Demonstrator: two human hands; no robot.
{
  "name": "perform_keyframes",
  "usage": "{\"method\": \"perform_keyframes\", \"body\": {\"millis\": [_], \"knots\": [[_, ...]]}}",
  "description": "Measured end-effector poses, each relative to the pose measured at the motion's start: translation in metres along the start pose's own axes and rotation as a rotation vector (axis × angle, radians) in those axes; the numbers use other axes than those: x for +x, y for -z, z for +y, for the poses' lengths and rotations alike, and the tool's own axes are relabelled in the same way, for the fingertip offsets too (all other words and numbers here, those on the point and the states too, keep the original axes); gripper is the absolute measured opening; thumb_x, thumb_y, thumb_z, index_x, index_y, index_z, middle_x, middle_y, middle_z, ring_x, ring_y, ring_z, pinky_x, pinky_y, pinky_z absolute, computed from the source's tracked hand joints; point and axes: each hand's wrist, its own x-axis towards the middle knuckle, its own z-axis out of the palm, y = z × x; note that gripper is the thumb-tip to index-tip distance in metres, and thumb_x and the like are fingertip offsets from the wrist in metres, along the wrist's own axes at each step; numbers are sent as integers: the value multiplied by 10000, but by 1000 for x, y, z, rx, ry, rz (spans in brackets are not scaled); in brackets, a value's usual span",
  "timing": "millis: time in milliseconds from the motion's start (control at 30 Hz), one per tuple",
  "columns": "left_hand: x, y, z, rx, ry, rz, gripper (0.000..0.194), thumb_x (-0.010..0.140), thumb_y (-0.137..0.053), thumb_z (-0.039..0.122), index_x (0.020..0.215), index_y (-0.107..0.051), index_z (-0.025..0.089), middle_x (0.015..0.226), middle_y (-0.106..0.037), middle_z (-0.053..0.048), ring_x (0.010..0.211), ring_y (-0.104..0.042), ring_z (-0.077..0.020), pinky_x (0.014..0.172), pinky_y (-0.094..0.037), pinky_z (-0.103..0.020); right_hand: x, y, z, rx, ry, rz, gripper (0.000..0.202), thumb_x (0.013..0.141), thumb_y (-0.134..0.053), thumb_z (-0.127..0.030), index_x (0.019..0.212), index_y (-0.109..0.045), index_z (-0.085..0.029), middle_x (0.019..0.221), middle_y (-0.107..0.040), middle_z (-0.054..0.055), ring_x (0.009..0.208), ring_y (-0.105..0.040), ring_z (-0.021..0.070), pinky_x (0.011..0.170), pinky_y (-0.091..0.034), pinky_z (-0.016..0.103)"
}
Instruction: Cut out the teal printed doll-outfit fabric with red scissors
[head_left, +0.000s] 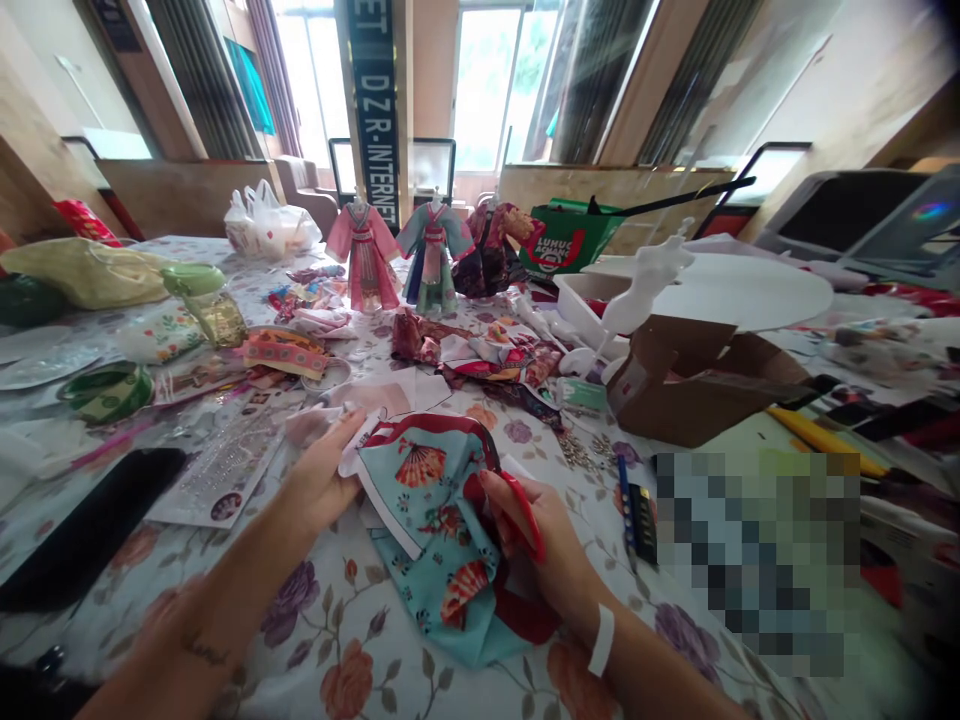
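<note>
A turquoise fabric piece (431,520) printed with orange-red fans, with dark red parts and a white strip along one side, is held up over the flowered tablecloth. At its upper left edge, the fingers of my left hand (334,475) are closed on the cloth. My right hand (544,525) is closed at the right side, with the red handle of a pair of scissors (527,515) looped over its fingers. The same fingers pinch the dark red edge of the fabric. The scissor blades are hidden. Pale sheer cloth (405,392) lies just beyond my hands.
Three small dressed mannequins, including a pink-robed one (364,260), stand at the back. To the right are a cardboard box (675,385) and a white mannequin form (649,275). A black phone-like slab (90,525) and green tape roll (109,390) lie left. Fabric scraps (495,350) fill the middle.
</note>
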Motion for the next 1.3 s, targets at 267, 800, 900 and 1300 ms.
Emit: {"method": "perform_keyframes", "body": {"millis": [267, 800, 900, 1300], "knots": [[12, 0, 5, 76, 111, -56, 205, 655, -587, -19, 793, -695, 89, 699, -713, -74, 500, -637, -154, 429, -511, -226, -2, 2, -1, -61, 0, -11, 491, 780, -619, -581, 535, -451, -191, 451, -406, -51, 405, -342, 88, 410, -228, 236], [-1, -1, -17, 146, 388, -465, 230, 733, -719, 147, 929, -614, 207, 740, -699, -20, 553, -662, -134, 533, -542, -220, -1, 6, -7, -279, 205, 86, 408, 768, -647, -455, 544, -435, -188, 531, -345, -43, 518, -296, 111, 453, -244, 236], [1, 1, -14, 64, 341, -496, 369, 710, -690, 56, 1025, -613, 233, 763, -712, -13, 563, -682, -151, 526, -553, -231, -1, 7, -6, -378, 250, 53, 405, 776, -624, -449, 544, -414, -193, 543, -349, -36, 537, -318, 122, 472, -258, 241], [1, -7, -7, -98, 194, -267, 95, 771, -627, 90, 848, -651, 139, 689, -692, -36, 571, -669, -151, 544, -582, -253, 0, 6, -2, -785, 366, -2, 423, 820, -563, -425, 557, -315, -205, 534, -362, -38, 539, -314, 130, 505, -241, 254]]}}
